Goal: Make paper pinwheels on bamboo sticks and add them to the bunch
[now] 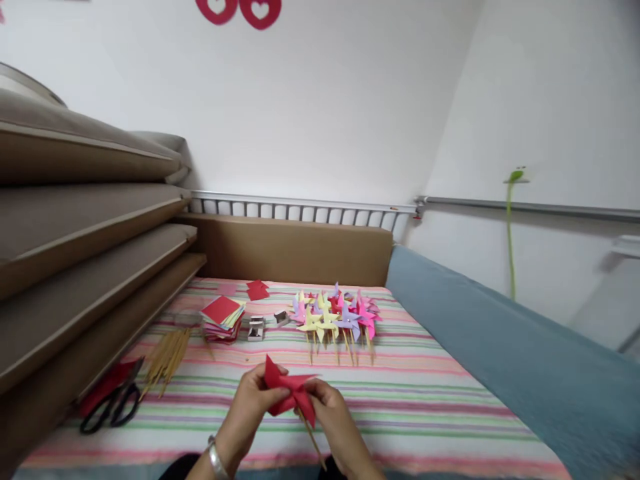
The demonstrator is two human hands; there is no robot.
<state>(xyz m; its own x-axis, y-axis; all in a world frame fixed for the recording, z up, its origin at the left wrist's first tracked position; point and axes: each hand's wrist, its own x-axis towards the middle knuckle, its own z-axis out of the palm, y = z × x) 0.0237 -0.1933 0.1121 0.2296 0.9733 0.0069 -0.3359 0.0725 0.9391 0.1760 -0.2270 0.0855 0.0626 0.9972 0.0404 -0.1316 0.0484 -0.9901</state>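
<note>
While both hands [250, 395] [331, 408] hold red pinwheel [299, 382] | sheet edge [450, 464] near | pinwheels [327, 321] (clustered) apart

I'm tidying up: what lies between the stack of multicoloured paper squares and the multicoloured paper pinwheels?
Two small silvery boxes lie between stack and pinwheels, in the head view.

Stick [313, 441] top hidden behind red pinwheel [295, 385]; wall hearts [261, 25] cut by top edge.
</note>
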